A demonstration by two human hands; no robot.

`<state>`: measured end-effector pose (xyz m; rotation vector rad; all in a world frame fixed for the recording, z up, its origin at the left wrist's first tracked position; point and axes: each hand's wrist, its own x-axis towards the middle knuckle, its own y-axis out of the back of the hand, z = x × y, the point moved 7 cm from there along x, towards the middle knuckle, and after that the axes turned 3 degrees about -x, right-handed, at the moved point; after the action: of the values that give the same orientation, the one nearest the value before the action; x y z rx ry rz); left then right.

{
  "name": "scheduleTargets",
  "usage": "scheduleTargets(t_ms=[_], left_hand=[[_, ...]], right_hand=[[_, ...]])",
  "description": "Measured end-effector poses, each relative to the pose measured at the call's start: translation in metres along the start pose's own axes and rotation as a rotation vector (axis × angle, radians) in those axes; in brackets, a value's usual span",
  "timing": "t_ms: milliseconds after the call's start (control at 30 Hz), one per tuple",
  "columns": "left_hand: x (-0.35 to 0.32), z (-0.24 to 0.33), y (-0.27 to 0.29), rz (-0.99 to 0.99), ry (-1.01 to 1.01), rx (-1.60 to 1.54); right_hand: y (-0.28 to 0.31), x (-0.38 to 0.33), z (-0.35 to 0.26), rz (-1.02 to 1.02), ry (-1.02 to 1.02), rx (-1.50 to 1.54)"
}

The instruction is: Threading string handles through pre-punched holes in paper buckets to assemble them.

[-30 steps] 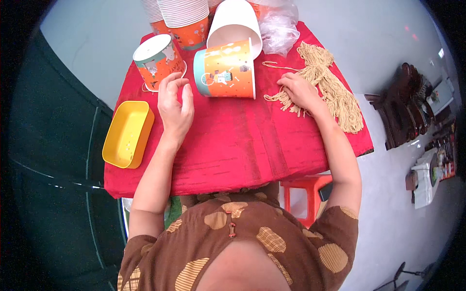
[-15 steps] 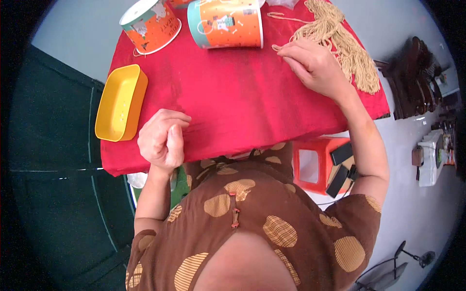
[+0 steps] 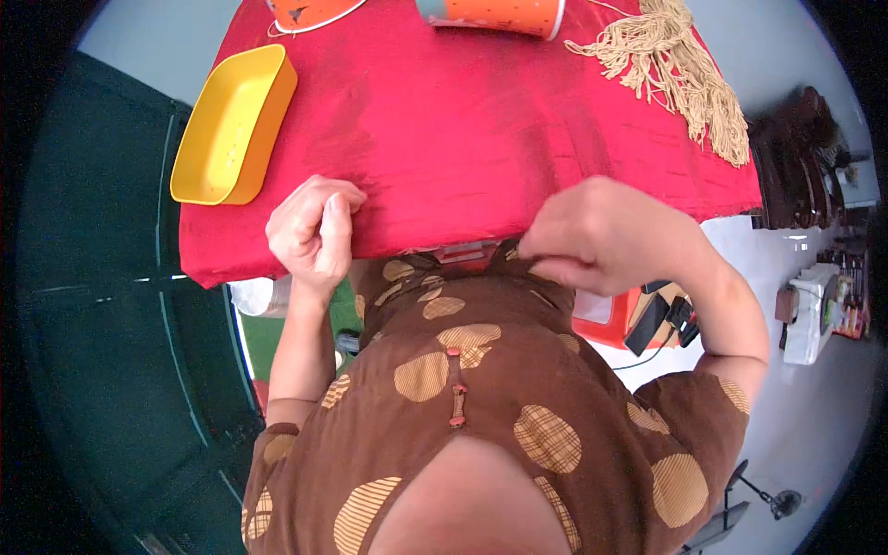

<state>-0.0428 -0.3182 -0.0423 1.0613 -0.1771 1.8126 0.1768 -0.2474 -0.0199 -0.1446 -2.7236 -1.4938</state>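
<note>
Fingers (image 3: 324,217) of left hand (image 3: 310,231) curled shut at near edge of red cloth (image 3: 481,120) on surface. Right hand (image 3: 601,236) pinched closed at cloth hem; grip unclear. Yellow tray (image 3: 227,125) empty, left. Orange paper cups (image 3: 490,11), tan tassels (image 3: 675,69) far side.

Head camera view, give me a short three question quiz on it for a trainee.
1. True or false: the yellow tray sits on the red tablecloth to the person's left.
2. What lies at the table's far right corner? A) tan tasselled cord bundle B) scissors C) a plate
3. Fill in: both hands are at the table's ____ edge.

Key:
1. True.
2. A, the tan tasselled cord bundle.
3. Near; the left hand is curled closed and the right hand pinches its fingertips together, nothing visibly held.
</note>
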Motion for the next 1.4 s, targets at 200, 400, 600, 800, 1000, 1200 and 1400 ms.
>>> scheduleTargets(t_ms=[200,400,600,800,1000,1200,1400], left_hand=[[-0.004,-0.011,0.000,0.060,0.091,-0.044],[-0.005,-0.015,0.001,0.069,0.102,-0.017],[-0.009,-0.018,0.001,-0.017,0.105,0.004],[-0.008,-0.014,0.000,-0.014,0.067,0.020],[-0.008,-0.014,-0.001,-0.024,0.066,0.017],[-0.005,-0.014,0.000,0.062,-0.014,-0.008],[-0.005,-0.015,-0.001,0.074,-0.018,0.003]], right_hand=[[-0.094,-0.029,0.027,-0.543,-0.300,-0.019],[-0.167,-0.063,0.076,-0.758,-0.474,-0.202],[-0.201,-0.074,0.088,-0.854,-0.498,-0.096],[-0.207,-0.066,0.082,-0.882,-0.515,-0.121],[-0.228,-0.075,0.116,-0.814,-0.563,-0.171],[-0.232,-0.102,0.165,-0.660,-0.672,-0.309],[-0.235,-0.108,0.181,-0.376,-0.573,-0.576]])
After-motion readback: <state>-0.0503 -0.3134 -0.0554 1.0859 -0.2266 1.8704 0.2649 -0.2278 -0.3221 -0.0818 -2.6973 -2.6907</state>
